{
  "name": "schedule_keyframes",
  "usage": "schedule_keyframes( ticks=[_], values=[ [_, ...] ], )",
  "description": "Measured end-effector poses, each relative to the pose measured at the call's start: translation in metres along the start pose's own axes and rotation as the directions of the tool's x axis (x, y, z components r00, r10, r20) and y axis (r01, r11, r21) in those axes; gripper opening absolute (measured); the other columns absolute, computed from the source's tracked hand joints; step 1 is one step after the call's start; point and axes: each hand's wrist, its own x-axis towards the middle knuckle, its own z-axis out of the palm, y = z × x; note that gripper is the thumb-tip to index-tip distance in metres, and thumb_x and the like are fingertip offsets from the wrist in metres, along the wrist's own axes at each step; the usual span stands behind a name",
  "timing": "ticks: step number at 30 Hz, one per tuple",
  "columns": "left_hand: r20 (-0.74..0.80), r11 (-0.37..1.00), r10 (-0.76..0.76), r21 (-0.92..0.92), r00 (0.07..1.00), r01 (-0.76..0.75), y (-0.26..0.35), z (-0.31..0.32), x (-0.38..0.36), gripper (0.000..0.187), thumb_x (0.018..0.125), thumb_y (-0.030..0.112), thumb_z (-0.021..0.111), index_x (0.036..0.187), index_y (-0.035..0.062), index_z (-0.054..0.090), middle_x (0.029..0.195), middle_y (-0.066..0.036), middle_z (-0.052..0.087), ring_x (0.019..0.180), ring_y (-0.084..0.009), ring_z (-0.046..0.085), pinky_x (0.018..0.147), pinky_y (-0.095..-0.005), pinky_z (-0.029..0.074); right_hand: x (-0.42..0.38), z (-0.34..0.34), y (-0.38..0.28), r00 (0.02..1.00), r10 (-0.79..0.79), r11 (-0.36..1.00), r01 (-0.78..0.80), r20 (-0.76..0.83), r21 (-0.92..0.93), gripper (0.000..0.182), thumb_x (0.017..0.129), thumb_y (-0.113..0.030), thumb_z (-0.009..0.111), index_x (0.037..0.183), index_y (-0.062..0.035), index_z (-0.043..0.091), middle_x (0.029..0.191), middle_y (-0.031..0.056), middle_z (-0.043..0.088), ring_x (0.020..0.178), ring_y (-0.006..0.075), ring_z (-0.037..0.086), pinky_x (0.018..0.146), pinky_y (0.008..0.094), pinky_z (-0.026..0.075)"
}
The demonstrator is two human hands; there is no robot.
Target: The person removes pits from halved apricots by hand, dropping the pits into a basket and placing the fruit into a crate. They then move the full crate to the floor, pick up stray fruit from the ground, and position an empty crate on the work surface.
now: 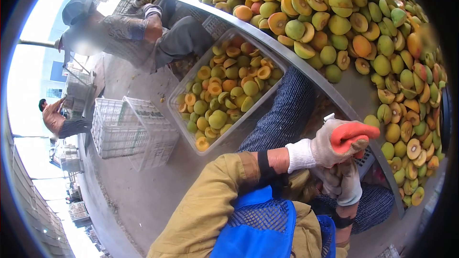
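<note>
My left hand (345, 142) wears a whitish glove with an orange coating on the curled fingers. A small white piece sticks out at its upper side; I cannot make out what it belongs to. Just below, my right hand (340, 181), in a pale glove, is closed and meets the left hand. What lies between them is hidden. Both hands are above my lap, near the metal table's rim (351, 105). Many green and orange apricot-like fruits (339, 26), whole and halved, lie on that table.
A clear plastic tub (201, 149) of halved fruit stands beside my leg (284, 107). White crates (131, 129) stand on the floor to its left. A co-worker (129, 38) in a cap sits at the table's far end. Another person (53, 117) is further off by stacked crates.
</note>
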Motion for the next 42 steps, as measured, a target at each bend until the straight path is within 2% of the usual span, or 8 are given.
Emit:
schedule_keyframes(
  ticks=[3, 12, 18, 20, 23, 35, 39, 42],
  values=[
    [0.136, 0.968, 0.241, 0.036, 0.961, -0.247, 0.001, 0.007, 0.003, 0.029, 0.099, 0.023, 0.067, 0.117, 0.0001, 0.069, 0.082, -0.006, 0.069, 0.070, -0.0106, 0.067, 0.066, -0.0255, 0.054, 0.004, -0.037, 0.022, 0.893, -0.015, 0.936, -0.145, 0.450, 0.320, 0.051, 0.097, -0.056, 0.058, 0.089, -0.0055, 0.051, 0.055, -0.0020, 0.036, 0.036, 0.0069, 0.025, 0.034, 0.0254, 0.019],
    [-0.103, 0.739, -0.443, -0.605, 0.891, 0.297, 0.035, 0.023, -0.002, 0.033, 0.103, 0.024, 0.058, 0.129, 0.0031, 0.061, 0.072, -0.007, 0.068, 0.058, -0.0162, 0.067, 0.049, -0.0287, 0.055, 0.020, -0.013, 0.036, 0.371, -0.536, 0.754, -0.193, 0.758, 0.627, 0.047, 0.107, -0.045, 0.042, 0.081, -0.0059, 0.046, 0.054, 0.0010, 0.041, 0.035, 0.0113, 0.036, 0.032, 0.0268, 0.032],
    [-0.667, 0.991, -0.058, 0.050, 0.743, 0.123, 0.038, -0.171, -0.025, 0.031, 0.103, 0.024, 0.061, 0.129, 0.0072, 0.064, 0.096, -0.004, 0.071, 0.081, -0.0133, 0.069, 0.068, -0.0271, 0.057, 0.007, -0.029, 0.037, 0.554, -0.557, 0.637, -0.194, 0.619, 0.746, 0.051, 0.107, -0.053, 0.041, 0.080, -0.0096, 0.042, 0.056, -0.0035, 0.041, 0.036, 0.0046, 0.031, 0.031, 0.0235, 0.026],
    [-0.518, 0.723, 0.157, 0.641, 0.841, 0.259, -0.024, -0.230, -0.037, 0.036, 0.099, 0.019, 0.058, 0.134, 0.0114, 0.062, 0.103, -0.009, 0.074, 0.094, -0.0257, 0.072, 0.087, -0.0336, 0.054, 0.015, -0.033, 0.041, 0.620, -0.521, 0.604, -0.217, 0.586, 0.767, 0.050, 0.107, -0.052, 0.041, 0.081, -0.0098, 0.041, 0.058, -0.0035, 0.041, 0.037, 0.0036, 0.031, 0.032, 0.0228, 0.026],
    [-0.323, 0.156, -0.030, 0.933, 0.946, 0.323, -0.068, -0.276, -0.076, 0.040, 0.089, 0.021, 0.065, 0.129, 0.0210, 0.066, 0.126, -0.008, 0.069, 0.121, -0.0340, 0.061, 0.102, -0.0434, 0.048, 0.019, -0.028, 0.043, 0.656, -0.474, 0.639, -0.202, 0.587, 0.743, 0.048, 0.108, -0.051, 0.041, 0.082, -0.0107, 0.038, 0.059, -0.0036, 0.039, 0.039, 0.0035, 0.032, 0.035, 0.0225, 0.028],
    [-0.617, -0.010, -0.074, 0.786, 0.784, 0.618, -0.055, -0.245, -0.051, 0.017, 0.086, 0.020, 0.066, 0.101, 0.0209, 0.074, 0.111, -0.009, 0.068, 0.103, -0.0357, 0.063, 0.089, -0.0462, 0.051, 0.032, -0.019, 0.048, 0.774, -0.260, 0.711, -0.252, 0.578, 0.657, 0.053, 0.104, -0.055, 0.048, 0.086, -0.0055, 0.052, 0.060, -0.0011, 0.046, 0.039, 0.0056, 0.037, 0.040, 0.0246, 0.034],
    [-0.291, 0.165, 0.226, 0.952, 0.930, 0.258, -0.063, -0.243, -0.059, 0.021, 0.084, 0.016, 0.070, 0.105, 0.0199, 0.074, 0.103, -0.010, 0.067, 0.102, -0.0350, 0.062, 0.088, -0.0446, 0.051, 0.032, -0.022, 0.057, 0.785, -0.259, 0.735, -0.217, 0.562, 0.642, 0.051, 0.107, -0.054, 0.042, 0.082, -0.0098, 0.042, 0.059, -0.0018, 0.043, 0.039, 0.0049, 0.037, 0.039, 0.0236, 0.035],
    [-0.344, 0.208, 0.048, 0.922, 0.938, 0.327, -0.059, -0.231, -0.063, 0.023, 0.084, 0.023, 0.073, 0.107, 0.0209, 0.074, 0.106, -0.010, 0.067, 0.104, -0.0342, 0.061, 0.091, -0.0440, 0.050, 0.033, -0.022, 0.058, 0.805, -0.229, 0.735, -0.227, 0.548, 0.640, 0.051, 0.107, -0.054, 0.041, 0.082, -0.0099, 0.041, 0.059, -0.0019, 0.043, 0.040, 0.0050, 0.037, 0.038, 0.0235, 0.033]
  ],
)
